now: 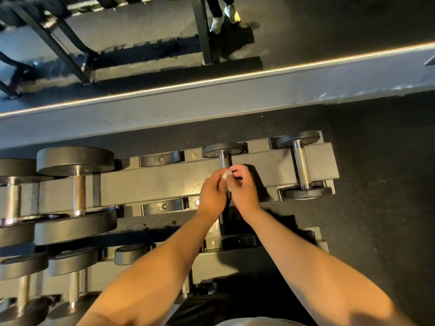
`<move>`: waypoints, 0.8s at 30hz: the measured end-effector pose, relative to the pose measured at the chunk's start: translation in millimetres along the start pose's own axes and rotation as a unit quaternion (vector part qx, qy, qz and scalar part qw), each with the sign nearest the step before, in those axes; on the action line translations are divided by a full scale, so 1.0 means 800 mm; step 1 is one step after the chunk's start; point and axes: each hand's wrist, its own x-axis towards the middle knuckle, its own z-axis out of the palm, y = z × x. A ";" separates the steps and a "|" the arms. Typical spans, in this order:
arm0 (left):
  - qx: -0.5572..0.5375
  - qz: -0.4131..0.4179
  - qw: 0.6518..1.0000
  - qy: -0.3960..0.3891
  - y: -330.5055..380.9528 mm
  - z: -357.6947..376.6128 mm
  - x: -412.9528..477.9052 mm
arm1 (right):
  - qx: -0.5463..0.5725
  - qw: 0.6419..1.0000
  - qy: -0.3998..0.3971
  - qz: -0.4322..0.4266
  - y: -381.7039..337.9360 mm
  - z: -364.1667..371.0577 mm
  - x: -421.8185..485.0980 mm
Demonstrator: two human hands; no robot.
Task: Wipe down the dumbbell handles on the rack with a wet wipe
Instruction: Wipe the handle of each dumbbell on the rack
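I look down on a black dumbbell rack (150, 182). My left hand (211, 196) and right hand (244, 189) meet over the top tier and both pinch a small white wet wipe (226, 175) between their fingertips. Just beyond the wipe a small dumbbell's knurled steel handle (224, 159) shows, its near half hidden by my hands. Another small dumbbell (302, 165) lies to the right, untouched. Larger dumbbells (78, 191) sit at the left.
Two empty cradles (160, 158) lie between the large and small dumbbells. A lower tier holds more dumbbells (73, 281) at bottom left. A grey ledge (211, 102) and a mirror run behind the rack, reflecting a person's white shoes (223, 17). Dark rubber floor (381, 184) lies right.
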 end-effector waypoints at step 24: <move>0.029 -0.052 0.997 0.041 -0.044 0.017 0.014 | -0.073 0.976 0.147 0.144 -0.018 0.062 0.096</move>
